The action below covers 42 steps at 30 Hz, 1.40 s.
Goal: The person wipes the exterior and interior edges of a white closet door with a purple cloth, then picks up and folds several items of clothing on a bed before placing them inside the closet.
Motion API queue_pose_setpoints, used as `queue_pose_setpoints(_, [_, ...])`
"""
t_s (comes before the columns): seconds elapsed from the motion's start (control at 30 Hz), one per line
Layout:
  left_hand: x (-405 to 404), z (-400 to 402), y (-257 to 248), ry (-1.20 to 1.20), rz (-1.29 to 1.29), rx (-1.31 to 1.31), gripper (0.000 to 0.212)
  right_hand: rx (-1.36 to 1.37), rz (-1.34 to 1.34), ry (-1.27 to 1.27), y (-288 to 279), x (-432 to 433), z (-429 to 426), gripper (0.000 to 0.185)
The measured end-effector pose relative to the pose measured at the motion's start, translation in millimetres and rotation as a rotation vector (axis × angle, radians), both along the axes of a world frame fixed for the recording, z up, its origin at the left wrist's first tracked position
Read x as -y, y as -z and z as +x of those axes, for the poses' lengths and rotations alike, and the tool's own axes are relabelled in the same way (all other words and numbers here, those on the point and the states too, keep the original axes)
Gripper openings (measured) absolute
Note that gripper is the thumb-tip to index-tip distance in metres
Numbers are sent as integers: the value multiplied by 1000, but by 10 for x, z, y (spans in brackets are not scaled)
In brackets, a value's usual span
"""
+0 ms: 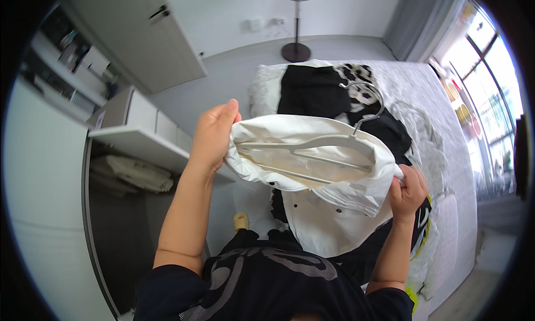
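A white garment (pixel 334 224) with dark snap buttons and a zipper hangs in front of me, its upper opening spread wide. My left hand (pixel 216 135) grips the left end of that opening, thumb up. The right end is pinched in my right hand (pixel 408 191). Inside the opening lies a pale clothes hanger (pixel 330 143), its shoulder bar running from near my left hand towards the right side. The hanger's metal hook sticks up and out above the garment, over dark clothes on the bed.
Behind the garment, a bed (pixel 455 95) carries black clothes (pixel 313 91) and a black-and-white patterned cloth (pixel 360 84). At left stands an open wardrobe (pixel 138 132) with clothes inside. A pedestal fan (pixel 296 51) stands beyond the bed, near a door (pixel 138 36).
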<state>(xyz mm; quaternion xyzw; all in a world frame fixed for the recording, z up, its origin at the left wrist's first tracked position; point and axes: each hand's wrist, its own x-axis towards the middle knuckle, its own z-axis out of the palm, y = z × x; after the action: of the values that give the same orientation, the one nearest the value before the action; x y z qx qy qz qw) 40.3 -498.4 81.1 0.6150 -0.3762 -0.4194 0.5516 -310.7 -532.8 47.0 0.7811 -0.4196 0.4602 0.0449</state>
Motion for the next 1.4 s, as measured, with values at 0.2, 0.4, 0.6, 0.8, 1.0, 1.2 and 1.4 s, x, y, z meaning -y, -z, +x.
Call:
queue_pose_setpoints(0.2, [-734, 595, 215, -225, -226, 451, 39, 42, -61, -162, -174, -39, 629, 27])
queue_pose_setpoints(0.4, [-1366, 1080, 404, -424, -461, 724, 62, 81, -94, -295, -511, -231, 1322, 19])
queue_pose_setpoints(0.6, [-1886, 1566, 310, -868, -212, 901, 27, -2, -252, -469, -639, -389, 2273, 33])
queue_pose_setpoints(0.8, [-2458, 2021, 430, -955, -74, 1130, 17, -149, -232, -704, -349, -724, 3267, 38])
queue_pose_setpoints(1.0, [-2865, 2539, 589, -605, -228, 958, 46, -22, -102, -735, 48, -797, 3875, 39])
queue_pose_setpoints(1.2, [-3350, 2933, 981, -796, -159, 647, 64, 34, -42, -778, 337, -873, 4285, 39])
queue_pose_setpoints(1.4, [-3319, 2989, 1216, -1071, 160, 993, 41, -3, 39, -866, 597, -791, 4702, 36])
